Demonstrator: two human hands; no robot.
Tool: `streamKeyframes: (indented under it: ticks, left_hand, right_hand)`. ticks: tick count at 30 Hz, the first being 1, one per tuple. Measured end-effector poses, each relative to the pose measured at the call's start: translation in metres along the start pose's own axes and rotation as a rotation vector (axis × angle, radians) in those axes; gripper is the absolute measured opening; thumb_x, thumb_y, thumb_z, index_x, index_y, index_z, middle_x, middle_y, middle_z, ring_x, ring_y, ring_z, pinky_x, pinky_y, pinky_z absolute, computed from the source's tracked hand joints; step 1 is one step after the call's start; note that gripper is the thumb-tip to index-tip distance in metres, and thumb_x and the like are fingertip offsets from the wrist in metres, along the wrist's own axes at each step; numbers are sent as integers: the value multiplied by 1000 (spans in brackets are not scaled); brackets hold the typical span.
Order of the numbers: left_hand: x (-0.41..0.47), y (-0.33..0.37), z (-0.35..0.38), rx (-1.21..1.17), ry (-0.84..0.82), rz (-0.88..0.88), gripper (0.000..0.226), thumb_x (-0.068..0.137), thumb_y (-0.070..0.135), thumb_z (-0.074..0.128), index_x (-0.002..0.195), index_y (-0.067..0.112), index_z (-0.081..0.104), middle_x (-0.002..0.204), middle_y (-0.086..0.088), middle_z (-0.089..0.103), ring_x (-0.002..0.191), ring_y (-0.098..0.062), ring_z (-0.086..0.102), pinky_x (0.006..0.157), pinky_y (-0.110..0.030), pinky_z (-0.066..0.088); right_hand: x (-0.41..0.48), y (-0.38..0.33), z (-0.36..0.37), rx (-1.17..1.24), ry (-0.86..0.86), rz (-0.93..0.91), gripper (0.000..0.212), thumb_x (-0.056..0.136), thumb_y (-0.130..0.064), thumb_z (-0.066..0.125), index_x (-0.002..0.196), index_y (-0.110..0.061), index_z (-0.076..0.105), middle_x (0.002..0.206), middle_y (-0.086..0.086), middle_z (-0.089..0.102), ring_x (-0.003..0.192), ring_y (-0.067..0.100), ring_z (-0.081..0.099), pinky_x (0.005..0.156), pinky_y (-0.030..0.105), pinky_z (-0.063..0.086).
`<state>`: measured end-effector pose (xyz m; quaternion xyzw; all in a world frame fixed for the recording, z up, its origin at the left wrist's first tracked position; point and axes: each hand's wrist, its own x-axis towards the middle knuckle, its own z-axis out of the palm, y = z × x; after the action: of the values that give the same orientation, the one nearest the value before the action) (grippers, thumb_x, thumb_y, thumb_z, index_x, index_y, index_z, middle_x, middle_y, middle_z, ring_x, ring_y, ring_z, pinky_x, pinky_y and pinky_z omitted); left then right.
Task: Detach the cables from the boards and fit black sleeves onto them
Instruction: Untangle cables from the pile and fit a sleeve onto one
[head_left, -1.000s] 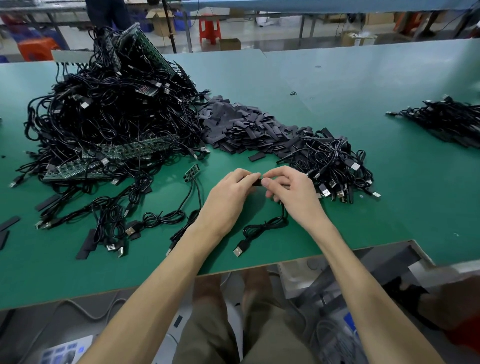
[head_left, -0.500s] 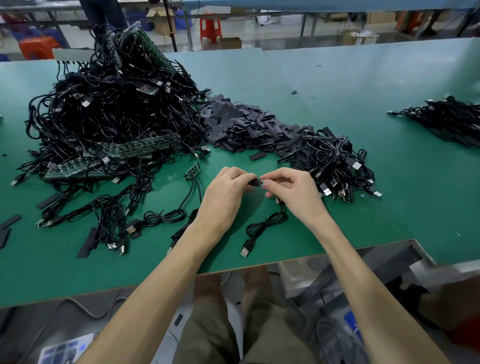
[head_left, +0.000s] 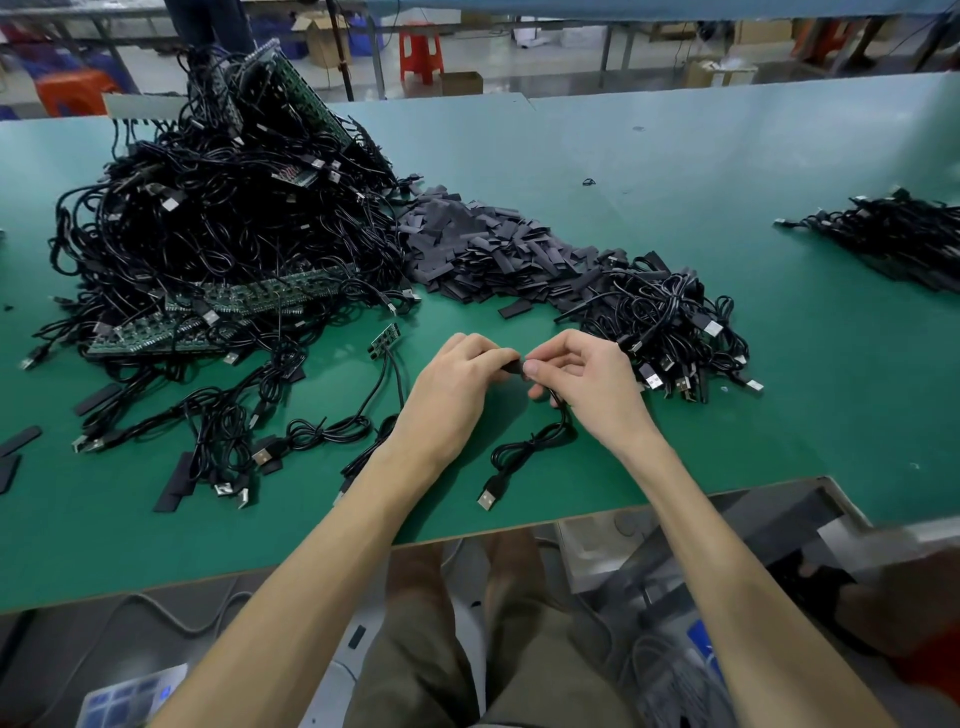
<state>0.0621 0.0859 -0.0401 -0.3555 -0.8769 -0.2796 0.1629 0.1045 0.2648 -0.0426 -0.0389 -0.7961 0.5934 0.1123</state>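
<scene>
My left hand (head_left: 457, 384) and my right hand (head_left: 587, 379) meet above the green table (head_left: 675, 156), fingertips together. Between them they pinch a small black sleeve (head_left: 514, 367) at one end of a black cable (head_left: 524, 449). The cable hangs from my right hand, loops on the table and ends in a USB plug (head_left: 491, 493) near the front edge. A heap of black sleeves (head_left: 483, 249) lies behind my hands. At the left sits a big tangle of cables on green boards (head_left: 218, 306). A small board (head_left: 385, 339) with cables lies just left of my left hand.
A bundle of cables (head_left: 670, 322) lies right of my hands, and another pile (head_left: 893, 234) at the far right. Loose cables and single sleeves (head_left: 176, 488) are scattered front left. The table's front edge (head_left: 519, 530) runs just below the USB plug.
Both hands stay pinched together at the sleeve. The cable loop and USB plug have shifted slightly on the table.
</scene>
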Motion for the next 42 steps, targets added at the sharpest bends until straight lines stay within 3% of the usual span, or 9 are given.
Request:
streamKeyframes:
  ticks: [9, 21, 25, 28, 32, 42]
  left_hand:
    - [-1, -3, -1, -160, -2, -27, 26, 93, -7, 62, 111, 5, 76, 102, -12, 68, 93, -29, 67, 84, -46, 59]
    - [-3, -5, 1, -127, 48, 76, 27, 92, -7, 65, 113, 6, 77, 102, -9, 67, 92, -27, 66, 81, -41, 61]
    - [0, -7, 2, -210, 65, 14, 24, 92, -1, 70, 113, 8, 76, 106, -2, 67, 92, -14, 66, 88, -25, 55]
    - [4, -12, 0, -308, 119, -116, 30, 85, 6, 79, 114, 12, 74, 103, 8, 65, 88, -2, 60, 85, -13, 47]
    - [5, -17, -4, -565, 78, -288, 26, 87, 5, 78, 109, 16, 74, 90, 4, 72, 75, -12, 69, 73, -29, 57]
    - [2, -17, -2, -660, 51, -295, 18, 88, 5, 78, 100, 18, 77, 78, -1, 76, 68, -18, 72, 68, -31, 60]
  right_hand:
    - [2, 2, -2, 27, -35, -12, 8, 90, -4, 77, 95, -4, 71, 83, 20, 74, 68, 22, 75, 59, 29, 56]
    - [0, 0, -1, 55, -15, -1, 13, 89, -5, 78, 96, -1, 69, 78, 20, 73, 63, 21, 73, 55, 26, 54]
    - [1, -1, -1, 58, -17, -11, 10, 90, -4, 77, 96, -2, 70, 81, 22, 73, 64, 22, 73, 57, 27, 55]
    - [1, -1, -1, 107, -4, 3, 8, 91, -1, 75, 96, -1, 68, 82, 23, 74, 62, 20, 72, 56, 27, 55]
    - [1, 0, -1, 121, 4, 16, 10, 91, 1, 73, 98, 3, 67, 82, 20, 75, 62, 20, 71, 55, 27, 54]
    - [1, 0, -2, 128, -20, 31, 7, 92, 3, 70, 95, -2, 66, 76, 11, 76, 60, 21, 68, 53, 27, 53]
